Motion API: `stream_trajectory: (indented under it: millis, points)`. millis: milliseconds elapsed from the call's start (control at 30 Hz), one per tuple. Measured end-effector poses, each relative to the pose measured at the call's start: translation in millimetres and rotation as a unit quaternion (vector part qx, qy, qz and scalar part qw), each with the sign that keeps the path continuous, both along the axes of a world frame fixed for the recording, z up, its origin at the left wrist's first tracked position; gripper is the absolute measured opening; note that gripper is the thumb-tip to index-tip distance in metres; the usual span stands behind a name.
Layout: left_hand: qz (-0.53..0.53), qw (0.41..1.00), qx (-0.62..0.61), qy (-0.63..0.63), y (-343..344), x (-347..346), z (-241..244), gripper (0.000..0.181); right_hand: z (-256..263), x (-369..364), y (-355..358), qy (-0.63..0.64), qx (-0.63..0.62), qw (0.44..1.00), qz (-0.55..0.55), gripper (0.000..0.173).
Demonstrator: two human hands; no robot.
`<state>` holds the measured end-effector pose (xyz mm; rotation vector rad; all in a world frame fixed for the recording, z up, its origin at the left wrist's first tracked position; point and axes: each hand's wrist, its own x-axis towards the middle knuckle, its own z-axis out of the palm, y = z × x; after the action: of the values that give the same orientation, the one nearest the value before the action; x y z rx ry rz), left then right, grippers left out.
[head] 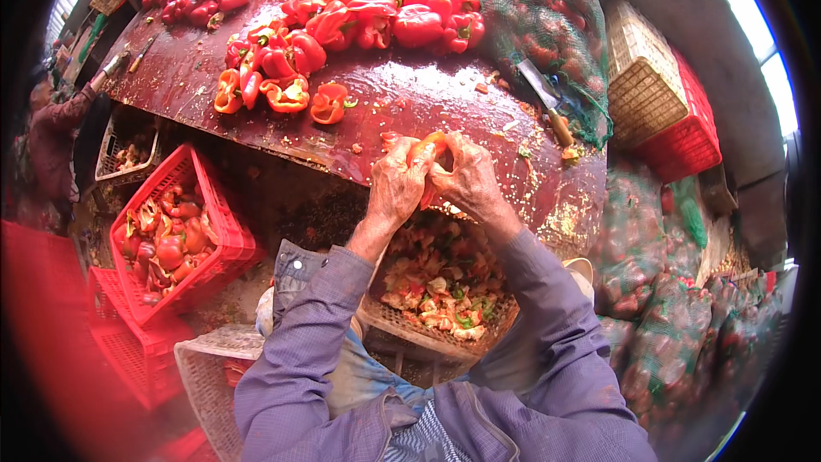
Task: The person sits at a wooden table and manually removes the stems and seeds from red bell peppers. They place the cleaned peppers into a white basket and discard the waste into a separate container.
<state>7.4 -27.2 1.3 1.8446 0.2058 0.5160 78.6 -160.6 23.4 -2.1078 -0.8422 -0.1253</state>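
Note:
My left hand (399, 174) and my right hand (471, 173) meet at the table's near edge, both gripping one opened red bell pepper (438, 141). Fingers cover much of it. Below them, a crate (442, 346) between my knees holds pepper cores, seeds and green stems (458, 308). Farther back on the wet red table (410, 99) lies a heap of red bell peppers (378, 13), some of them cut open. One opened pepper (329, 102) sits at the near side of that heap. To the right, a wide-bladed knife (545, 99) with a wooden handle rests against a green mesh sack.
The mesh sack of peppers (545, 19) stands on the table's right side. Stacked crates (648, 86) and more filled sacks (667, 333) are beyond. At left, a red crate (211, 231) holds opened peppers. A co-worker (61, 135) reaches toward the table's far left.

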Motion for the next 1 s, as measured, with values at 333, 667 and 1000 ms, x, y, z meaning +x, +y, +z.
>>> stream_trajectory:
  millis: [333,667,1000]
  points:
    - [-0.019,0.994,0.082,-0.076,4,-2,18,0.023,11,-6,-4,0.254,0.086,0.963,0.005,0.027]
    - [0.013,0.998,0.029,0.056,0,-2,5,0.024,10,-3,-4,0.442,0.182,0.877,0.048,0.029]
    - [-0.115,0.923,-0.353,0.105,9,5,-8,0.029,7,11,-15,0.376,0.177,0.896,0.156,0.026]
